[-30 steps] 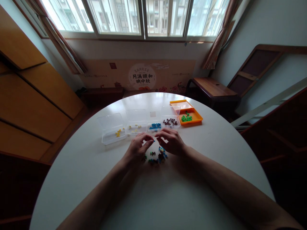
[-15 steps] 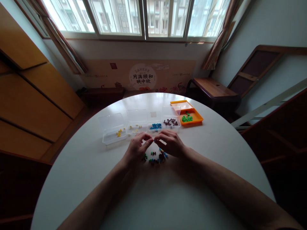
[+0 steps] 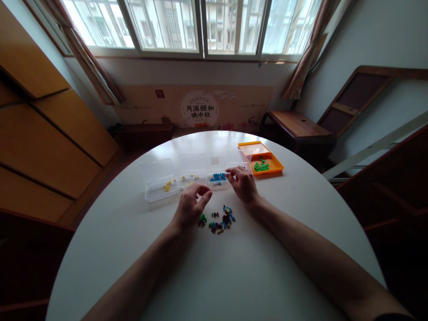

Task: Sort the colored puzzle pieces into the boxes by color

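Note:
My left hand is curled above the table, left of a loose pile of small building bricks. Its thumb and index fingertip meet, and whatever they pinch is too small to make out. Several green bricks lie beside its wrist. My right hand reaches to the right edge of a clear box of blue bricks. Thumb and index are close together there; anything between them is hidden. This hand also covers most of the clear box of brown bricks behind it.
Two clear boxes stand at the left, one with yellow bricks, one with pale yellow bricks. An orange case holding green bricks is at the right. Their lids stand open on the round white table.
My right hand has left my left hand's fingertips and moved up and right, to the blue bricks' box. My left hand stays nearly in place. The view has shifted slightly.

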`<act>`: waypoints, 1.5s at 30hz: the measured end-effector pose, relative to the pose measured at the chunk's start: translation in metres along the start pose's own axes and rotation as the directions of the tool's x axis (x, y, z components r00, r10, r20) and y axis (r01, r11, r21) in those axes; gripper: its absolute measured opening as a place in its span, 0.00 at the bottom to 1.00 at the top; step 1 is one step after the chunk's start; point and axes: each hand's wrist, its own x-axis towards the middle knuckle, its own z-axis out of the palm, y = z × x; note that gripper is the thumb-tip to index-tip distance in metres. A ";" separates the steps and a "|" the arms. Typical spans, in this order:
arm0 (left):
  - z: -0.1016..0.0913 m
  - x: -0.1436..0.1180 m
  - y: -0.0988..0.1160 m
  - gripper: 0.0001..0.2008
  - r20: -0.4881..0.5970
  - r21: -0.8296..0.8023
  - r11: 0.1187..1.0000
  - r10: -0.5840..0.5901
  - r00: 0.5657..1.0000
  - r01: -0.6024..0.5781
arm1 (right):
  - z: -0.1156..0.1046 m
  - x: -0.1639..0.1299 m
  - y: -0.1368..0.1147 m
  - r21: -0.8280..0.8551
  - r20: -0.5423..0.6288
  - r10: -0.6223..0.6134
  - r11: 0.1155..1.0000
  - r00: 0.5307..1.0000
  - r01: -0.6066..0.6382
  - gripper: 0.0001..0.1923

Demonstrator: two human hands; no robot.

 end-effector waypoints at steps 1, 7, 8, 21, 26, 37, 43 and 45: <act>0.000 0.000 0.000 0.08 0.011 0.011 1.000 0.011 1.000 -0.011 | -0.002 -0.001 0.001 0.000 -0.017 -0.003 1.000 1.000 0.003 0.07; 0.000 -0.003 0.008 0.07 0.129 0.030 0.995 0.088 0.988 -0.093 | -0.013 -0.013 -0.010 -0.010 -0.053 -0.135 0.991 0.989 0.135 0.07; -0.001 -0.004 0.010 0.08 0.158 0.033 0.992 0.115 0.981 -0.121 | -0.014 -0.015 -0.012 -0.008 -0.044 -0.147 0.989 0.988 0.147 0.07; -0.015 -0.003 0.005 0.08 0.461 0.219 0.914 0.211 0.862 -0.341 | -0.012 -0.020 -0.009 0.004 0.005 -0.122 0.992 0.992 0.122 0.06; -0.013 -0.004 0.006 0.04 0.469 0.212 0.914 0.216 0.856 -0.346 | -0.012 -0.021 -0.011 0.006 0.018 -0.129 0.992 0.991 0.129 0.07; -0.009 0.000 0.001 0.05 0.388 0.125 0.950 0.219 0.895 -0.286 | -0.013 -0.022 -0.011 0.048 0.016 -0.197 0.979 0.980 0.196 0.07; -0.009 0.008 0.002 0.06 0.166 -0.102 0.991 0.107 0.980 -0.091 | -0.015 -0.024 -0.023 0.146 0.028 -0.393 0.911 0.919 0.385 0.06; -0.008 0.009 0.004 0.07 0.154 -0.168 0.984 0.083 0.985 -0.057 | -0.014 -0.025 -0.026 0.168 0.021 -0.430 0.891 0.902 0.421 0.06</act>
